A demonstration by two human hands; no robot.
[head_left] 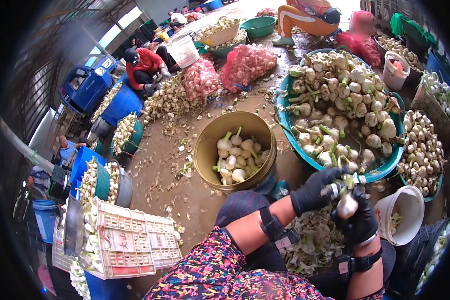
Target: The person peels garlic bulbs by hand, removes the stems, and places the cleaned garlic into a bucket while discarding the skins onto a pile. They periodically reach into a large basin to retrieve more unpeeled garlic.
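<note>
My right hand [359, 220], in a black glove, is wrapped round a garlic bulb [347, 206] whose greenish stem points away from me. My left hand [316, 191], also gloved in black, is closed beside the stem. A pale, silvery patch shows at its fingers, and I cannot make out what it is. Both hands are above a heap of loose garlic skins [312, 242] between my knees. Just beyond them stands a wide teal tub [283, 112] piled with untrimmed garlic bulbs [342, 90]. To the left, a tan bucket [201, 170] holds cleaned white bulbs [238, 159].
A white bucket [417, 212] lies tipped at my right. A white plastic crate [135, 240] is at left. Red mesh sacks [247, 65] of garlic lie ahead. A person in red [147, 65] works beside a garlic pile; another in orange trousers [305, 22] crouches farther off.
</note>
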